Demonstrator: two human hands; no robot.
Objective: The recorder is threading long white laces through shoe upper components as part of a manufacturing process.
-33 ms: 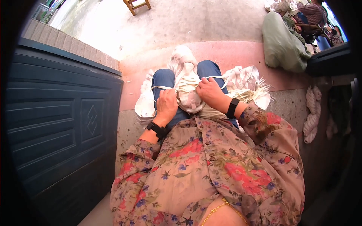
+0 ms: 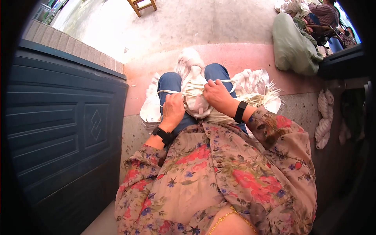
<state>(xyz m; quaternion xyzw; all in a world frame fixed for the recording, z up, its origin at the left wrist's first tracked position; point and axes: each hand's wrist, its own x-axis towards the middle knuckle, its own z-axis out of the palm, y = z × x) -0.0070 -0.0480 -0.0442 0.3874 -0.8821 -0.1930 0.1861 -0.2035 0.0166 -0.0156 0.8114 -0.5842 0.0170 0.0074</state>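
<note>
Between my knees lies a white, mesh-like shoe upper point(image 2: 196, 105), its near end rounded toward me. A white shoelace point(image 2: 224, 80) crosses it and loops out on both sides over my jeans. At the upper's left edge, my left hand point(image 2: 172, 109) is closed, fingertips pinching the lace. My right hand point(image 2: 220, 95) is closed on the lace at the other edge, knuckles up. More white uppers point(image 2: 189, 59) trail away past my knees. Bunches of similar white pieces point(image 2: 250, 80) with loose lace ends lie beside my right leg, others point(image 2: 150, 109) by my left.
A dark blue panelled door point(image 2: 64, 117) stands close on my left. Ahead right sits a bulging pale green sack point(image 2: 293, 45), with a person point(image 2: 327, 17) behind it. A twisted white bundle point(image 2: 324, 117) hangs at right. Part of a wooden stool point(image 2: 141, 6) shows far ahead.
The fingers of my right hand have shifted very slightly on the lace. Otherwise the hands and the upper hold their places.
</note>
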